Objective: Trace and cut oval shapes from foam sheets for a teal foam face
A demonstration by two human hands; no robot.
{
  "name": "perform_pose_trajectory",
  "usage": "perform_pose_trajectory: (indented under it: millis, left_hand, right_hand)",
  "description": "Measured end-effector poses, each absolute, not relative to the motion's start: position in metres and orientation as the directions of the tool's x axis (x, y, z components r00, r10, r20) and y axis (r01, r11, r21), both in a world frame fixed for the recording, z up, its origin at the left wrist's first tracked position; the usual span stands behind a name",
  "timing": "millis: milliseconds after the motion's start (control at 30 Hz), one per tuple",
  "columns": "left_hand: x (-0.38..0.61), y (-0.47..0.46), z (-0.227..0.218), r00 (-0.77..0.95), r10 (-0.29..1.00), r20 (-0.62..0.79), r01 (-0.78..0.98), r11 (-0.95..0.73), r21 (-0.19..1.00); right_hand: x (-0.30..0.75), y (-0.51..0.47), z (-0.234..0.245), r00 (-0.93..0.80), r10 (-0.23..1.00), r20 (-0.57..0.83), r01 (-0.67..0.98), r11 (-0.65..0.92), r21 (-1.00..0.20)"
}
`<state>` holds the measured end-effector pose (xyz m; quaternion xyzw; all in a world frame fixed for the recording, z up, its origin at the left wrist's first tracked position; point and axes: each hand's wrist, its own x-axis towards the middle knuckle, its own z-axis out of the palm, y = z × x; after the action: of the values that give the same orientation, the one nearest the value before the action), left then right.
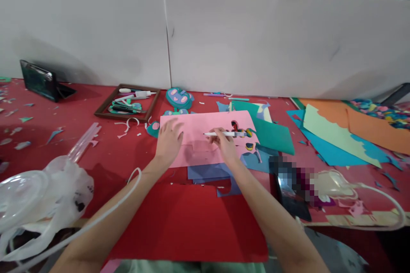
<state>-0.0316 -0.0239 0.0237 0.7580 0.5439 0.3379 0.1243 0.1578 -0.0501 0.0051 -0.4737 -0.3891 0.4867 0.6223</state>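
Observation:
A pink craft sheet (198, 126) lies flat on the red table in front of me. My left hand (169, 138) rests on its left part with the fingers spread, holding nothing. Over the sheet's right half, my right hand (222, 138) grips a white pen (229, 134), which lies nearly level with its dark tip toward the left. Small dark, red and yellow cut pieces (249, 146) sit on the sheet's right end. Blue sheets (208, 172) stick out from under its near edge, and a teal sheet (275, 134) lies at its right.
A brown tray (155, 106) of pens and tools stands behind at left, near a round teal decorated piece (179, 98). A plastic bag with a cup (64, 183) is at front left. Orange, green and blue sheets (333, 132) and a phone (288, 187) lie right. Scraps litter the table.

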Motion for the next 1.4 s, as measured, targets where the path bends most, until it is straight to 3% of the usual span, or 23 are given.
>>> perform_pose_trajectory:
  millis: [133,333,567,867,967,1133,1400]
  left_hand:
    - [-0.02,-0.033,0.007,0.428,0.856,0.29,0.769,-0.514,0.381]
    - [-0.018,-0.039,0.0,0.563,0.809,0.17,0.776,-0.588,0.227]
    - [-0.024,-0.043,0.009,0.628,0.773,0.091,0.746,-0.631,0.211]
    - [-0.027,-0.049,0.024,0.77,0.632,-0.089,0.635,-0.746,0.2]
    - [-0.027,-0.054,0.021,0.79,0.603,-0.111,0.613,-0.778,0.134]
    - [-0.019,-0.058,0.01,0.762,0.642,-0.081,0.644,-0.765,-0.011]
    - [-0.026,-0.046,-0.002,0.791,0.61,-0.038,0.611,-0.792,-0.001]
  right_hand:
    - [0.159,-0.043,-0.015,0.212,0.977,-0.015,-0.244,0.038,-0.969]
    - [0.161,-0.043,-0.022,0.16,0.987,-0.001,-0.253,0.04,-0.967]
    - [0.172,-0.044,-0.015,0.368,0.928,0.052,-0.254,0.154,-0.955]
    - [0.175,-0.047,-0.016,0.335,0.916,0.219,0.047,0.216,-0.975]
    - [0.176,-0.048,-0.015,0.39,0.881,0.267,0.092,0.252,-0.963]
    - [0.178,-0.052,-0.005,0.522,0.796,0.306,0.131,0.279,-0.951]
    - [0.187,-0.051,0.005,0.718,0.642,0.27,0.091,0.298,-0.95]
